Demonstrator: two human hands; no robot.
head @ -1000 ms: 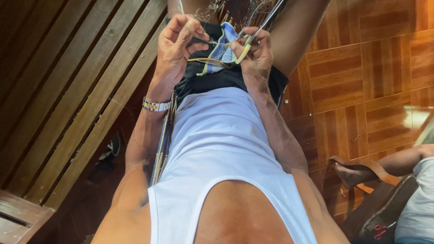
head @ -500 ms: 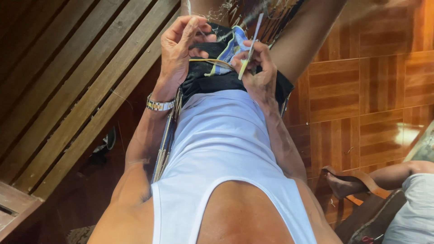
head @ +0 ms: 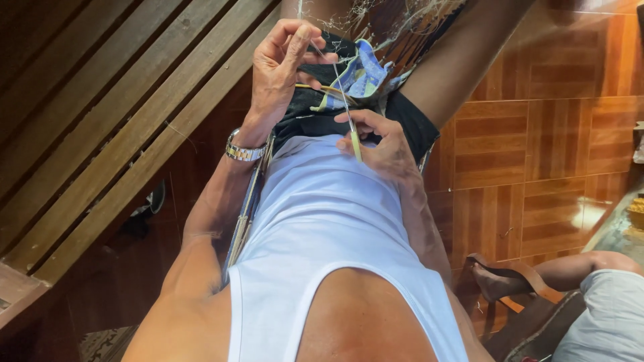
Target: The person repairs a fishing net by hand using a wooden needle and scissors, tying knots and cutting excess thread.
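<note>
My left hand [head: 285, 57], with a metal wristwatch [head: 243, 153] on the wrist, pinches a thin pale line up by a fine net [head: 402, 17] that hangs over my thighs. A little lower, my right hand [head: 386, 147] grips a flat yellow-green netting needle [head: 354, 144]; the line runs from it up to my left fingers. A blue patterned cloth [head: 365, 74] lies on my lap between the hands, over black shorts [head: 308, 117]. My white tank top [head: 322, 214] fills the lower middle of the view.
Dark wooden slats [head: 100, 121] slope along the left. A brown parquet floor [head: 537, 134] lies to the right. At the lower right is another person's sandalled foot [head: 496, 278] and grey shorts [head: 607, 315]. A thin cane [head: 245, 208] runs beside my left arm.
My right hand has come down toward my belly with the needle, drawing the line out from my left hand. The left hand stays up at the net.
</note>
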